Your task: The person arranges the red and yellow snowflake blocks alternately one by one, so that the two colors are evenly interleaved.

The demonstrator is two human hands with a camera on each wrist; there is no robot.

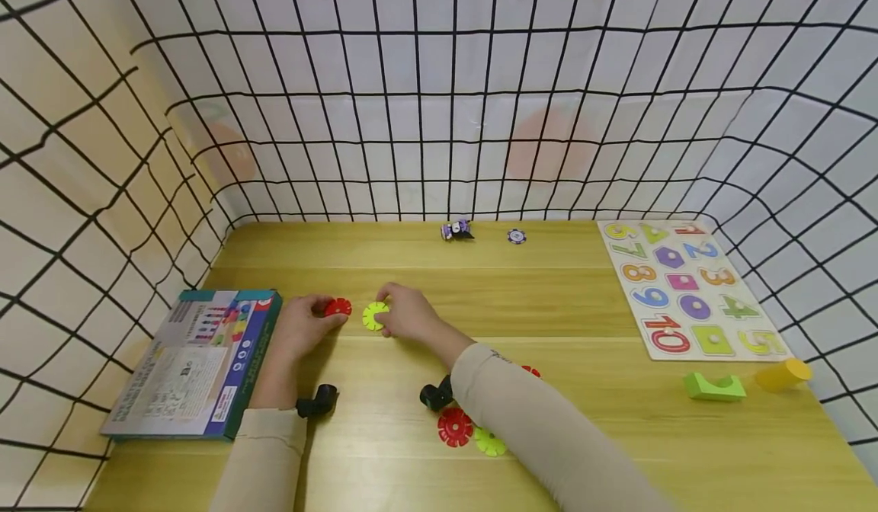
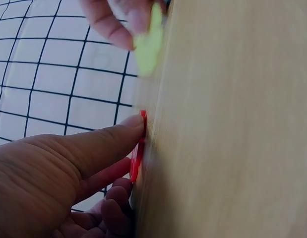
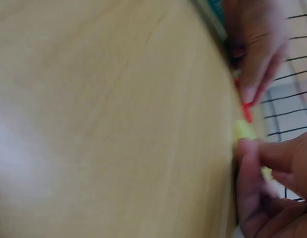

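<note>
Nearest me on the table (image 1: 373, 405), beside my right sleeve (image 1: 549, 428), lie one loose red disc (image 1: 447, 427) and one loose yellow-green disc (image 1: 488, 443), with the edge of another red disc (image 1: 531, 371) showing past the sleeve, which may hide more. Further out, my left hand (image 1: 305, 328) pinches a notched red disc (image 1: 338, 308) between thumb and fingers, and my right hand (image 1: 410, 314) pinches a notched yellow-green disc (image 1: 373, 316); the two discs are near each other, not touching. I judge the step to be joining this pair: the next move calls for turning one against the other, lining up notches and pushing gently. That makes three red discs and two yellow-green in sight. One box (image 1: 192, 367) lies to my left; well to my right are one green arch block (image 1: 713, 391) and one yellow cylinder (image 1: 783, 375), then one board (image 1: 737, 358) with ten numerals. Farthest along the table are one small figure (image 1: 456, 230) and one patterned chip (image 1: 517, 236), before the black wire grid (image 1: 418, 94).
</note>
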